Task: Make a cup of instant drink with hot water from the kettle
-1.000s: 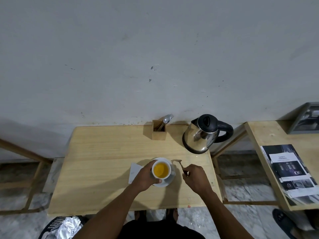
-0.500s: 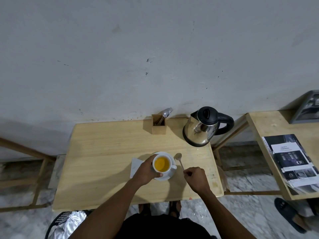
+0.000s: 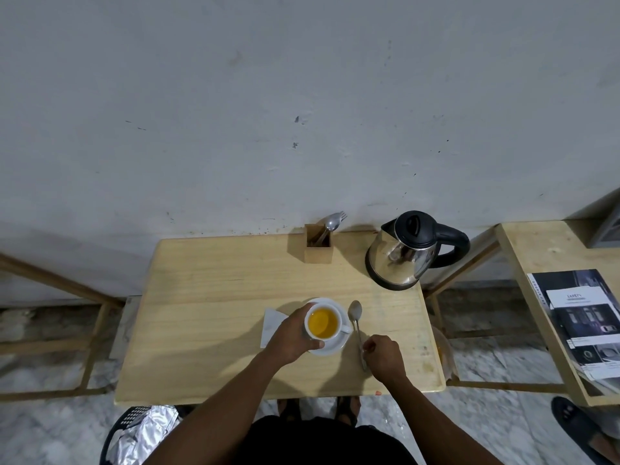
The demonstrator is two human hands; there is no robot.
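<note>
A white cup full of orange drink stands on a white saucer near the front of the wooden table. My left hand wraps the cup's left side. A metal spoon lies flat on the table just right of the saucer, bowl pointing away from me. My right hand rests over the spoon's handle end, fingers curled on it. The steel kettle with black lid and handle stands at the table's back right corner.
A white sachet or napkin lies left of the saucer, partly under my left hand. A wooden cutlery holder with a spoon and fork stands by the wall. A second table with leaflets is at right. A basket sits on the floor.
My right hand lowered the spoon from a raised hold beside the cup until it lies flat on the table. My left hand stayed on the cup.
</note>
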